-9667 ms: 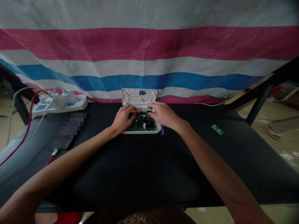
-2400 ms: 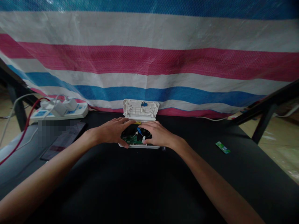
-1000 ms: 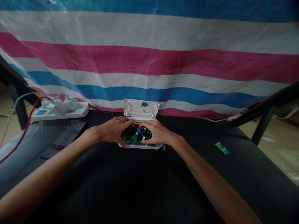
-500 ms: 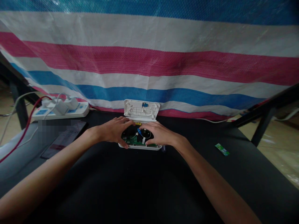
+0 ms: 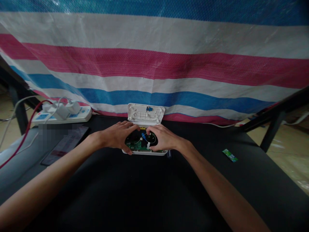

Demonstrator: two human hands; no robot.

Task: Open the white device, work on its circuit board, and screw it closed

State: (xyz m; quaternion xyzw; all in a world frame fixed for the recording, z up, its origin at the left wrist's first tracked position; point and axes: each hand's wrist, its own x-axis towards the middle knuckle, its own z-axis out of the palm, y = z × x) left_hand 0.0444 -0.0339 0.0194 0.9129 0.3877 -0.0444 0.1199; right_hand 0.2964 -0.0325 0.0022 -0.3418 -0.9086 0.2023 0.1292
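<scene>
In the head view, a white plastic case (image 5: pixel 145 153) lies on the black table with a green circuit board (image 5: pixel 137 145) inside. On the board are dark round parts, a blue connector (image 5: pixel 143 135), a thin looped white cable and a yellow piece (image 5: pixel 143 128). My left hand (image 5: pixel 118 135) curves round the left end, thumb at the front rim and fingers toward the back. Round the right end, my right hand (image 5: pixel 164 138) is bent in the same way, its thumb over the board. Both palms hide the case's ends. A white cover (image 5: pixel 145 114) stands tilted behind it, its inner side showing.
A power strip (image 5: pixel 83 114) with plugs and red and white cables is at the back left, near a flat dark phone-like device (image 5: pixel 65 145). A small green packet (image 5: pixel 230 155) lies on the right. A striped tarpaulin (image 5: pixel 154 64) hangs behind the table.
My right hand's fingertips have shifted slightly over the board near the blue connector. My left hand stays about where it was, and the case and cover have hardly moved.
</scene>
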